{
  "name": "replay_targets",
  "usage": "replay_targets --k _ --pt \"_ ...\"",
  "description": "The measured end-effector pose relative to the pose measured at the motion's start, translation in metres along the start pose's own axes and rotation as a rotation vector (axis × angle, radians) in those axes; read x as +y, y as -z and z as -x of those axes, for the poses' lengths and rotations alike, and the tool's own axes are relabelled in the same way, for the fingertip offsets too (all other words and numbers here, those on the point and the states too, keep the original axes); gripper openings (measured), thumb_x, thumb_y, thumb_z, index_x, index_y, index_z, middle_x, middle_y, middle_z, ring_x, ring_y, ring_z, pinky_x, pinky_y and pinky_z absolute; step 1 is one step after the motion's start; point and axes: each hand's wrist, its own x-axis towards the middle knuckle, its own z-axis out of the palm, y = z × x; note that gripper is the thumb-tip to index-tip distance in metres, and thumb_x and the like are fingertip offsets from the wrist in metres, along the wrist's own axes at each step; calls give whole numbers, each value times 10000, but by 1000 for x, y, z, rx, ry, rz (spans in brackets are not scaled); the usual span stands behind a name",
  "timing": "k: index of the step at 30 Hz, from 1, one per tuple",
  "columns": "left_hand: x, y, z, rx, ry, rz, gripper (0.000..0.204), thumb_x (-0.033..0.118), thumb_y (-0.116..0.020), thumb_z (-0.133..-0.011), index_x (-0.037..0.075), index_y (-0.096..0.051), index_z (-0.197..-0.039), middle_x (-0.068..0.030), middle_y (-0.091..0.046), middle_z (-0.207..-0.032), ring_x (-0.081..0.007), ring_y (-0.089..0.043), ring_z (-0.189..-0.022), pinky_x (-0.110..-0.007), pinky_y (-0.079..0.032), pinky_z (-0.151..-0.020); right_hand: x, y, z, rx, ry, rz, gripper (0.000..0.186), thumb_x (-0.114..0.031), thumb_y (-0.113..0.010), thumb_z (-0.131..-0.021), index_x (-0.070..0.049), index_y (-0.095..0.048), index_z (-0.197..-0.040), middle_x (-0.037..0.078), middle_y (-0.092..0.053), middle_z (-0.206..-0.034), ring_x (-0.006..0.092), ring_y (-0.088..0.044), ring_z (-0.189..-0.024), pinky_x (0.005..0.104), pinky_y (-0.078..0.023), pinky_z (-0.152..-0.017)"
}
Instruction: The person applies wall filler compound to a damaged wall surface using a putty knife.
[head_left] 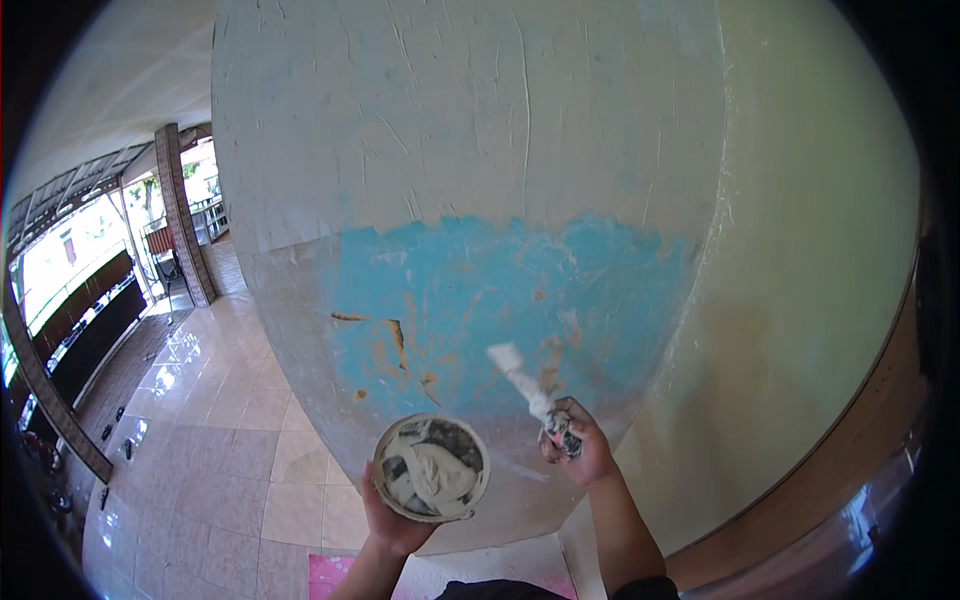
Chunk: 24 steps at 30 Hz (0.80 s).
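My left hand (pixel 391 522) is wrapped round the underside and side of a round tub (pixel 381 452) partly filled with off-white filler paste (pixel 445 478). To its right, my right hand (pixel 584 450) grips the smeared handle of a putty knife (pixel 517 377), whose blade and neck are coated in white paste. The blade points up and left, in front of the wall; I cannot tell whether it touches. Facing me, the wall (pixel 470 110) is grey and streaked above, with a bare blue patch (pixel 470 270) in the middle. Brown cracks and chips (pixel 398 342) mark the blue.
A pale green wall (pixel 810 280) meets this one at a corner on the right. Glossy floor tiles (pixel 215 450) stretch out to the left, toward a pillar (pixel 184 220) and a dark railing (pixel 100 320). A pink and white surface (pixel 500 567) lies below my hands.
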Motion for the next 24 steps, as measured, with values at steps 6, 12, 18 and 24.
replay_targets --k 6,12,18,24 --pt "-17 -25 -27 1 96 31 885 760 -407 -869 183 -353 -1538 -116 -393 -1553 -393 -402 -1394 -720 -355 -1038 -26 3 23 113 18 1092 361 -248 -705 -815 -15 -654 -1085 70 -623 -802 158 -593 -670 285 -460 -606" --pt "-24 -21 -31 -83 128 272 892 740 -418 -882 173 -300 -1560 -159 -344 -1573 -466 -397 -1385 -757 -415 -956 -77 -25 41 200 164 1593 306 -120 -719 -762 -23 -705 -1051 129 -675 -832 174 -647 -743 305 -509 -703" --pt "-28 -21 -30 -25 33 60 859 737 -395 -884 187 -342 -1542 -116 -381 -1555 -422 -388 -1393 -757 -342 -1019 -98 -19 51 259 98 1579 328 -104 -725 -751 -20 -700 -1067 135 -698 -837 196 -656 -725 301 -521 -708" --pt "-27 -19 -28 57 -158 8 853 735 -406 -894 173 -351 -1534 -127 -403 -1532 -415 -412 -1374 -735 -396 -984 -96 -35 51 183 -12 1432 332 -143 -721 -766 -36 -701 -1079 133 -708 -860 212 -667 -740 301 -524 -723"
